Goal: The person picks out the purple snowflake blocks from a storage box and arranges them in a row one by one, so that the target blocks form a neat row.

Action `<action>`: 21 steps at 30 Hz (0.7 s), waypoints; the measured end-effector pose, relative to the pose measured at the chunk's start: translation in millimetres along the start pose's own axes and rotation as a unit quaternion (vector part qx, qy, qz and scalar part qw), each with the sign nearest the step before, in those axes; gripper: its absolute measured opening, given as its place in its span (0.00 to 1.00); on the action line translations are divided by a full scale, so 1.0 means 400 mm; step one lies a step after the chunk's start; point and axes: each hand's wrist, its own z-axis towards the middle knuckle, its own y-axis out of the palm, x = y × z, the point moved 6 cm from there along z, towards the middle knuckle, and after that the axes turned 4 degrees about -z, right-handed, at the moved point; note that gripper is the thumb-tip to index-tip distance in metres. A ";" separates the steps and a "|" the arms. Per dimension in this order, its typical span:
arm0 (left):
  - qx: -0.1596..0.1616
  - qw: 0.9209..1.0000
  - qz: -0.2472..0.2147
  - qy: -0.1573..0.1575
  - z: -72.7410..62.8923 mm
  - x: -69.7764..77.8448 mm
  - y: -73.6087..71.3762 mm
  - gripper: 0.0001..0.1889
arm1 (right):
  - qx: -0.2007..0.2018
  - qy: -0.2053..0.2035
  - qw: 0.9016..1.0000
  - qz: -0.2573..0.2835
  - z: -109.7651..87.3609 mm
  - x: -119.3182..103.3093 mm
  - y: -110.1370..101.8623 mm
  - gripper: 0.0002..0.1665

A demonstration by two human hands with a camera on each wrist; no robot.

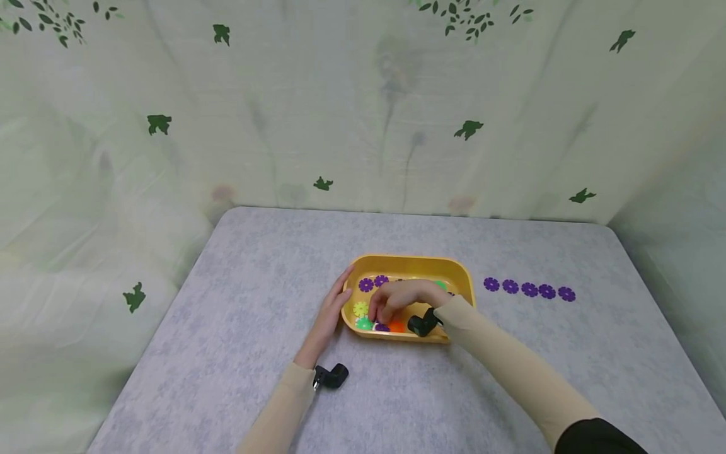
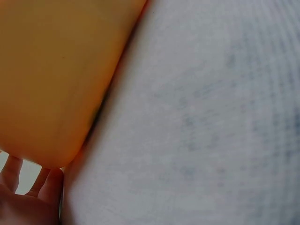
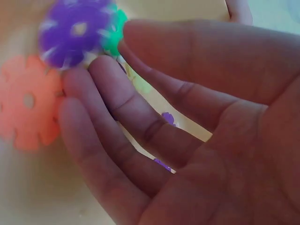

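Note:
A yellow tray (image 1: 405,260) holds loose notched plastic discs. My left hand (image 1: 331,306) grips its left end, thumb over the rim and fingers along the outer wall; in the left wrist view the fingers (image 2: 49,187) meet the tray wall (image 2: 51,84). Inside the tray my right hand (image 1: 399,297) reaches down with bent fingers. Its fingertips touch or nearly touch a purple disc (image 3: 77,30) in the right wrist view, and an orange disc (image 3: 29,101) lies beside them. A green disc (image 3: 115,33) shows behind the thumb tip. Nothing is visibly pinched.
Several purple discs (image 1: 530,289) lie in a row on the grey table (image 1: 255,271), right of the tray. More purple discs (image 1: 365,285) and a yellow disc (image 1: 360,309) sit in the tray's left part. A pale patterned curtain (image 1: 351,113) hangs behind the table.

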 end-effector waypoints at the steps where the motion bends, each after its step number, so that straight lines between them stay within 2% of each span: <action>1: 0.000 1.000 0.001 0.000 0.000 0.000 0.000 0.25 | -0.006 0.000 1.000 0.001 0.001 0.000 0.002 0.11; 12: -0.003 1.000 -0.001 0.011 0.003 0.000 0.001 0.25 | -0.086 -0.010 0.996 -0.034 -0.001 -0.012 0.027 0.15; 15: -0.005 1.000 -0.001 0.012 0.003 0.000 0.001 0.25 | -0.070 -0.001 0.997 -0.031 0.001 -0.007 0.022 0.13; 21: -0.004 1.000 0.003 0.002 0.001 -0.003 0.001 0.25 | 0.017 0.028 0.999 -0.014 0.001 0.014 -0.009 0.09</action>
